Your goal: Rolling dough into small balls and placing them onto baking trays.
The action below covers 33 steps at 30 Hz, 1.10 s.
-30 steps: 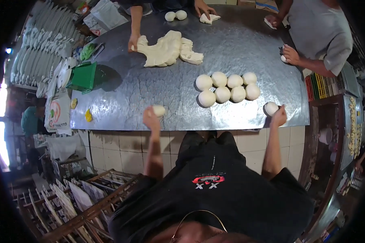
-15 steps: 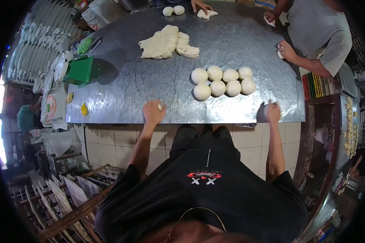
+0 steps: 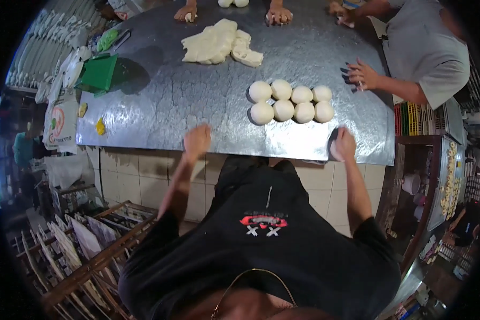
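Observation:
My left hand (image 3: pixel 198 140) is curled over the steel table near its front edge. Its fingers close round a dough piece, now hidden beneath it; a pale bit of it showed a moment ago. Farther right, my right hand (image 3: pixel 345 144) is cupped round another dough piece (image 3: pixel 335 150), whose pale side peeks out at the left. Between and beyond my hands, several smooth round dough balls (image 3: pixel 284 110) sit in two rows. A large flat lump of dough (image 3: pixel 210 44) lies farther back, with a smaller slab (image 3: pixel 246 50) against its right side.
A green plastic container (image 3: pixel 98 73) stands at the table's left, near a yellow scrap (image 3: pixel 100 126). Across the table, a co-worker's hands (image 3: pixel 279 15) press on the surface. Another person in a grey shirt (image 3: pixel 426 50) works at the right corner. Racks (image 3: pixel 85 266) stand lower left.
My right hand has shifted left and slightly nearer the dough balls. My left hand stays close to its place. The co-worker opposite has both hands on the table, and the person at right has opened one hand.

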Tool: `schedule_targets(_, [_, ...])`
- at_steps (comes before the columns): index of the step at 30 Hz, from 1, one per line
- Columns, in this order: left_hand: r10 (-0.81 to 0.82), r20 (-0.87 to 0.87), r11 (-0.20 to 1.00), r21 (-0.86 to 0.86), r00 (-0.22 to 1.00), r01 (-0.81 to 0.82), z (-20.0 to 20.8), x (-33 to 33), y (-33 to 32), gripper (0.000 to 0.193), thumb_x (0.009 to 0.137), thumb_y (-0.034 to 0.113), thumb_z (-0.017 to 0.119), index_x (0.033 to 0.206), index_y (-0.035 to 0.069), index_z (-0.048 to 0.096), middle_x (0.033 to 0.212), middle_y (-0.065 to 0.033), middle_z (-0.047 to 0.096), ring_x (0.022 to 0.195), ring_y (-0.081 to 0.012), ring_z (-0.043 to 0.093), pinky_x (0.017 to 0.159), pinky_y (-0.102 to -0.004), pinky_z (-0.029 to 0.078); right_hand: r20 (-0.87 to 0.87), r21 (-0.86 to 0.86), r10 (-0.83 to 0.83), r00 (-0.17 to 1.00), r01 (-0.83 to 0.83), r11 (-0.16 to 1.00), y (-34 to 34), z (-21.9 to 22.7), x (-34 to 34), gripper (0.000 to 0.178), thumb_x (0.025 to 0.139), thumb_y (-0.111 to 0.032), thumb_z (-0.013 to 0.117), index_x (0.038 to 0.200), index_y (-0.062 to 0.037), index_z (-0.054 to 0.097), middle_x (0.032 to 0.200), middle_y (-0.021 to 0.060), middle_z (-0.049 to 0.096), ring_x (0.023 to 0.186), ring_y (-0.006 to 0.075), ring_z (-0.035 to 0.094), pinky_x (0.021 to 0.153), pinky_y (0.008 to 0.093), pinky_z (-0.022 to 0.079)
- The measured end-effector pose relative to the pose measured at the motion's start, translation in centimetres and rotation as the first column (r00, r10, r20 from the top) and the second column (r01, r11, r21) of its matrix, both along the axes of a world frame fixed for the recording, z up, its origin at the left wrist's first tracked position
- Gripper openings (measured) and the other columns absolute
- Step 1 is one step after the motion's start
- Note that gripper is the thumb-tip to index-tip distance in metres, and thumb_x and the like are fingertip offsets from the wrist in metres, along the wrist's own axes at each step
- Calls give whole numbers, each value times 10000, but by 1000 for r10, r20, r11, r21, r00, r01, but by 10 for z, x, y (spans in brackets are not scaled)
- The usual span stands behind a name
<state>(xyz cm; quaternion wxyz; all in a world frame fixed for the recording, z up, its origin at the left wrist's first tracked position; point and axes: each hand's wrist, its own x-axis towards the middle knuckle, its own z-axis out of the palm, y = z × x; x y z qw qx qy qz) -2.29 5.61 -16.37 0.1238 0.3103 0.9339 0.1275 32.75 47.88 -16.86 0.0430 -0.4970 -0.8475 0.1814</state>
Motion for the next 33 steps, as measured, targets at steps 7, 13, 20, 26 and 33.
schedule_targets(7, [-131,-53,967,211,990,140,-9,-110,-16,281,963,327,536,1079,92,638,1024,-175,643,966,-386,603,812,-486,473,-282,90,-146,948,178,980,90,42,-36,371,962,-406,529,999,-50,627,929,197,658,857,394,619,736,474,487])
schedule_targets(13, [219,-396,943,320,892,-89,-4,-36,-49,442,722,307,841,1038,40,687,983,-164,643,962,-339,597,821,-437,464,-372,414,223,901,-54,909,2,13,32,490,699,-263,820,1054,-18,587,1002,150,602,920,347,580,812,444,462])
schedule_targets(20, [499,92,433,835,862,-340,-53,-111,35,436,702,262,870,1038,39,703,997,-137,673,895,-226,634,812,-351,510,-641,35,-491,590,661,750,118,-22,-20,450,584,-319,907,882,-44,714,904,107,698,823,257,661,797,372,528])
schedule_targets(26, [321,3,709,662,947,-242,-11,-4,104,387,641,201,853,964,73,681,949,-119,674,857,-267,663,769,-373,532,-533,-29,-286,797,321,947,38,-1,-48,528,594,-272,858,1050,-67,688,947,120,711,854,238,683,801,347,535])
schedule_targets(33, [343,-114,738,646,932,-193,-12,64,21,490,636,218,861,1035,52,631,958,-128,647,842,-330,641,754,-429,525,-558,82,-329,762,445,892,-6,0,12,648,555,-257,910,1053,8,592,996,159,648,898,290,639,831,390,522])
